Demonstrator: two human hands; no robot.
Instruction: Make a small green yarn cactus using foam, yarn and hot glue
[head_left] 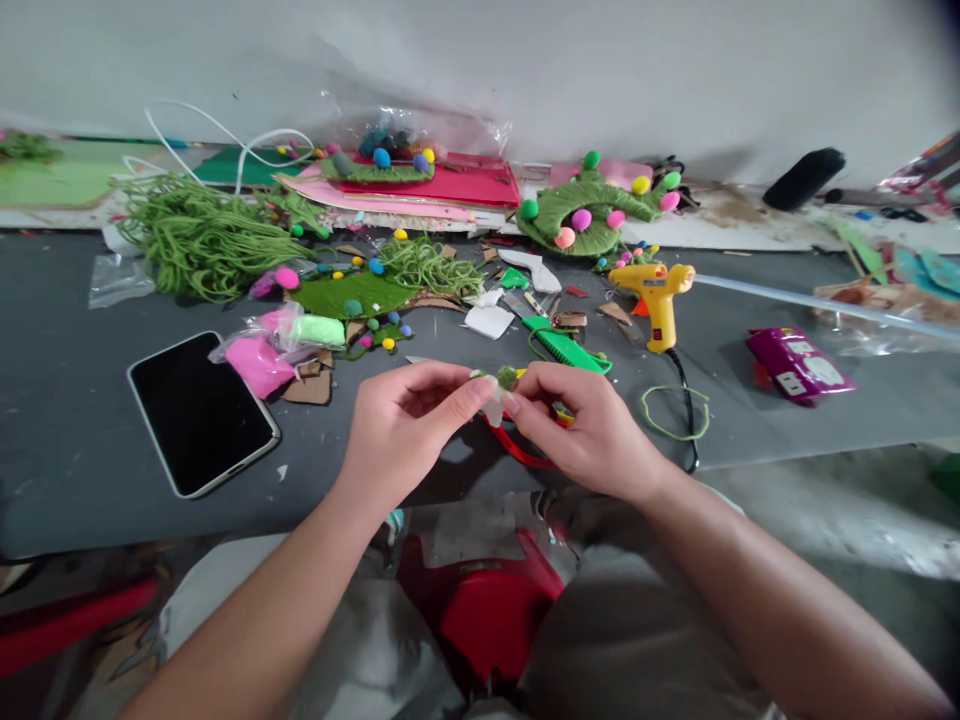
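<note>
Left hand and right hand pinch a pale scrap beside a green ball — best kept light; hard pressure could crumple it.

The glue gun looks like smooth yellow plastic, the tablet has a dark, glossy screen, the purple packet is shiny plastic film, the green bundle is soft, matt yarn, the cardboard scraps look matt and rough-edged, and the tabletop is smooth grey.
</note>
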